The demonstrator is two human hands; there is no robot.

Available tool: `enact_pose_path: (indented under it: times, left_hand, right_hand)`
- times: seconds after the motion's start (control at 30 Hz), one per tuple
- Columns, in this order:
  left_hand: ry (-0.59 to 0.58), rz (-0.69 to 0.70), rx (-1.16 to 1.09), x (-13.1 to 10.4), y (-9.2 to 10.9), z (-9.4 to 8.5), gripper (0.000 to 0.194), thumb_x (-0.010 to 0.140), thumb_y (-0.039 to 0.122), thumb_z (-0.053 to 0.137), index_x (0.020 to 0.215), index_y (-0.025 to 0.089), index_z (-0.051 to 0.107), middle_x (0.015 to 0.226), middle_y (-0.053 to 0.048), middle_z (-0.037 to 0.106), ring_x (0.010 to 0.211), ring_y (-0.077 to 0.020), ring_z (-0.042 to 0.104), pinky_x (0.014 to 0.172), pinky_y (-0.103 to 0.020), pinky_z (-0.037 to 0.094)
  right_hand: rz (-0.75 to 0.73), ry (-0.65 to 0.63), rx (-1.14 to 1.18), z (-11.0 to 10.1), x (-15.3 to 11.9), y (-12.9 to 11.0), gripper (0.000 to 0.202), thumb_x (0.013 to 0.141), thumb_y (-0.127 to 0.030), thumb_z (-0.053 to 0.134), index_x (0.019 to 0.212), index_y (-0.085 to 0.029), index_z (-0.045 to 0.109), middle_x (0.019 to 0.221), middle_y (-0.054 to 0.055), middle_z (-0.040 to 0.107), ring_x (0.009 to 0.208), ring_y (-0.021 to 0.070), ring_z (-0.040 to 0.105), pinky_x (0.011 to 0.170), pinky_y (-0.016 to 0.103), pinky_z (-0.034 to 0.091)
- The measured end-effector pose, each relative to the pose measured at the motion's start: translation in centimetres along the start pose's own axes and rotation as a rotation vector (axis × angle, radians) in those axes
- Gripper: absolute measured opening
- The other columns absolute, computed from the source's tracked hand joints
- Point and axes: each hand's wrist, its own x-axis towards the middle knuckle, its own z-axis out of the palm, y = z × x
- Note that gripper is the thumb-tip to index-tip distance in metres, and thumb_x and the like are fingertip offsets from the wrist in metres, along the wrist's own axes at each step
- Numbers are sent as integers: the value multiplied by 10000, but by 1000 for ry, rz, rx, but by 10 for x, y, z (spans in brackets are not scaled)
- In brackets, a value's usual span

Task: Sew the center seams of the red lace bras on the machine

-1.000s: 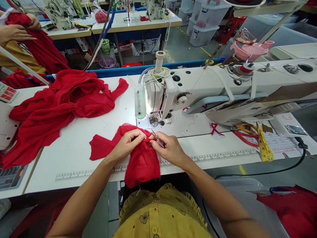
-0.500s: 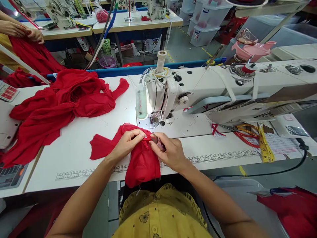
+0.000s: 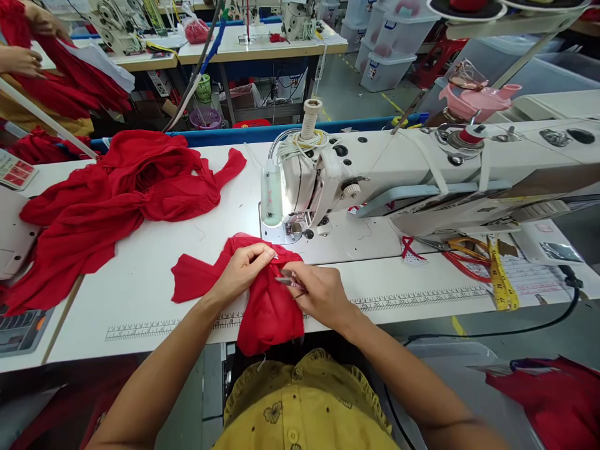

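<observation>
Now right hand (image 3: 319,294) lowers snips (image 3: 287,280) onto red fabric (image 3: 269,306).

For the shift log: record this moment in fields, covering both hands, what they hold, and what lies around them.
left hand: pinches the red fabric piece
right hand: holds a small metal tool against the fabric; its kind is unclear
machine: white sewing machine just behind the hands
left of the hands: red fabric pile
right of the hands: yellow tape measure

A white counter (image 3: 140,294) with a printed ruler along its near edge is lit by a machine lamp (image 3: 272,194). Further sewing tables (image 3: 262,47), stacked plastic bins (image 3: 389,44) and grey floor (image 3: 342,87) are seen behind.
</observation>
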Motion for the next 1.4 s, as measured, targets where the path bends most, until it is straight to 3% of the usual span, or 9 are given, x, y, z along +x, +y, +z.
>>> enact_pose_path:
  times: [0.17, 0.3, 0.5, 0.7, 0.8, 0.93, 1.0, 1.17, 1.4]
  left_hand:
    - [-26, 3, 1, -2, 3, 0, 344, 948, 466, 557, 785, 167, 603, 745, 8, 529, 673, -118, 446, 600, -233, 363]
    - [-87, 60, 57, -2, 3, -1, 316, 973, 417, 529, 793, 166, 597, 787, 5, 536, 735, -123, 465, 662, -234, 378]
    - [-127, 131, 176, -1, 5, -5, 200, 934, 323, 582, 843, 169, 671, 847, -14, 593, 793, -137, 523, 713, -244, 412]
    - [-65, -12, 35, -5, 21, -14, 235, 869, 365, 657, 747, 165, 653, 736, 8, 571, 675, -111, 503, 581, -211, 389]
    - [241, -80, -241, -6, 35, -44, 238, 792, 330, 732, 692, 154, 607, 625, 41, 523, 541, -66, 443, 475, -171, 336]
    - [835, 209, -428, -14, 54, -76, 167, 777, 249, 730, 757, 167, 586, 660, 73, 571, 539, -33, 487, 491, -126, 399]
    - [832, 249, -318, -20, 54, -65, 160, 775, 261, 746, 786, 169, 615, 663, 70, 580, 537, -44, 512, 467, -133, 420]
    - [384, 28, -279, -30, 17, 12, 245, 831, 394, 737, 856, 163, 658, 728, 21, 635, 656, -98, 611, 616, -211, 574]
    - [400, 20, -444, -29, -8, 47, 224, 823, 372, 756, 916, 172, 718, 818, 8, 671, 742, -102, 634, 725, -224, 581]
  right_hand:
    - [269, 42, -20, 2, 0, 2, 162, 939, -321, 580, 1059, -225, 632, 691, -29, 688, 547, 123, 595, 559, 234, 355]
    - [184, 61, -120, 2, 2, 8, 153, 932, -206, 498, 862, -223, 633, 580, -35, 620, 506, 118, 535, 534, 258, 276]
    - [43, 51, -215, -5, 14, 14, 245, 905, -99, 451, 992, -204, 656, 705, -10, 703, 623, 123, 594, 578, 250, 297]
    - [-47, 31, -201, -9, 31, 8, 262, 933, -123, 461, 1104, -196, 645, 737, -2, 724, 638, 122, 613, 573, 249, 316]
    - [41, 101, -40, -13, 23, -7, 227, 960, -189, 492, 1145, -201, 623, 690, -20, 685, 600, 112, 594, 577, 228, 344]
    - [87, -2, 218, -23, 5, -24, 147, 961, -206, 514, 1053, -204, 628, 658, -45, 578, 541, 89, 467, 562, 220, 337]
    - [222, -55, 314, -29, 0, -29, 119, 966, -268, 537, 1027, -203, 617, 607, -72, 466, 520, 89, 380, 535, 227, 311]
    - [514, -241, 647, -41, -2, -36, 259, 995, -486, 496, 1029, -234, 543, 634, -85, 386, 557, 97, 349, 519, 229, 282]
    - [494, -324, 561, -37, -7, -37, 375, 1012, -491, 433, 749, -236, 351, 603, -86, 322, 550, 98, 280, 538, 256, 227]
